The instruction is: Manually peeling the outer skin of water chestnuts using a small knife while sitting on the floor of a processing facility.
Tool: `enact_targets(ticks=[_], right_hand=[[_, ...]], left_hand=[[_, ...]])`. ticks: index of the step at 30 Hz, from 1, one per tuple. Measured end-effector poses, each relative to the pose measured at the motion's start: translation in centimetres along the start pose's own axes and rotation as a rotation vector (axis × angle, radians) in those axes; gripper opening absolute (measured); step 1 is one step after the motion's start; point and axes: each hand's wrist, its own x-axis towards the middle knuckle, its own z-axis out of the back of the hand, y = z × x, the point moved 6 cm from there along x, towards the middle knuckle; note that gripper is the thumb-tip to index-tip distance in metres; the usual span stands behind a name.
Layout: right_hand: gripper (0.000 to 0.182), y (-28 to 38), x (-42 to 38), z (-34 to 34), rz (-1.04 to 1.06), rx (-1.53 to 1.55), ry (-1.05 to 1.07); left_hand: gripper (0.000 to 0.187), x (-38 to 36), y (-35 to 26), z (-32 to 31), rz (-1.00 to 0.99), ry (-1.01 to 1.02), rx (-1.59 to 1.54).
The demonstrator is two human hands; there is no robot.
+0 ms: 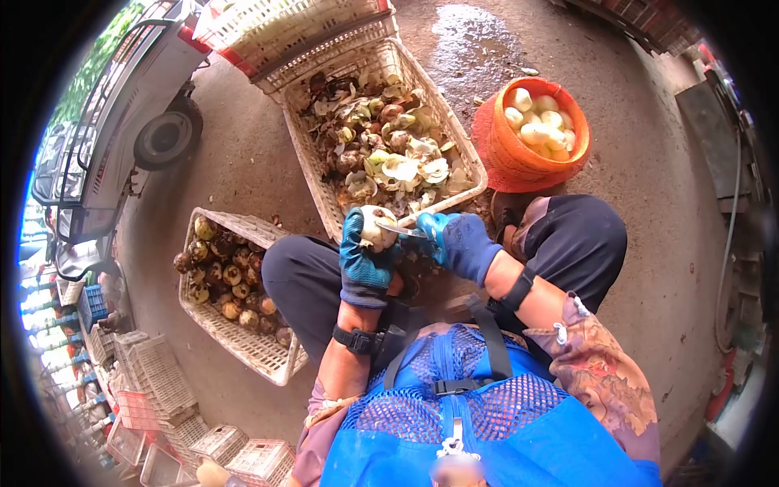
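My left hand point(364, 258), in a blue-and-teal glove, grips a round, whitish, partly peeled onion-like vegetable point(377, 228) with brown patches. Gloved in blue too, my right hand point(456, 241) is closed around a knife whose metal blade point(405, 231) lies against the vegetable's right side. Both hands are between my knees, over the near edge of a white plastic crate point(480, 188). Brown and pale peelings point(398, 166) fill that crate. To its right stands an orange mesh basket point(501, 154) with several peeled white vegetables point(545, 130) inside.
Left of my knee, a tilted white crate point(235, 339) holds many unpeeled brown vegetables point(237, 276). More crates are stacked at the top point(300, 28) and lower left point(160, 369). A vehicle with a black wheel point(167, 134) stands at upper left. Wet floor point(475, 40) shines beyond the crate.
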Motion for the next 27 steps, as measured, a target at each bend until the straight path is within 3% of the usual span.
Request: enact_targets(ticks=[5, 12, 16, 20, 23, 25, 27], right_hand=[[0.027, -1.2, 0.6, -0.7, 0.065, -0.071, -0.124], [0.024, 0.8, 0.7, -2.2, -0.257, 0.023, -0.115], [0.021, 1.3, 1.4, -3.7, -0.434, 0.257, -0.018], [0.031, 2.6, 1.3, -5.1, -0.573, 0.646, -0.089], [0.032, 2.0, 1.7, -5.4, -0.563, 0.695, -0.092], [0.03, 0.3, 1.9, -7.1, -0.705, 0.91, -0.045], [0.024, -1.8, 2.2, -6.5, -0.485, 0.811, -0.262]], left_hand=[[0.025, -0.7, 0.2, -1.3, 0.025, -0.128, -0.038], [0.027, 1.6, 0.1, 0.5, -0.076, -0.08, -0.038], [0.029, 1.3, -0.5, 1.0, -0.155, -0.1, 0.065], [0.031, 1.2, -0.8, 1.2, -0.252, -0.131, 0.176], [0.032, 1.5, -1.2, 1.1, -0.326, -0.149, 0.263], [0.033, 1.9, -1.3, 1.0, -0.309, -0.137, 0.243], [0.037, 2.2, -1.5, 1.0, -0.209, -0.09, 0.113]])
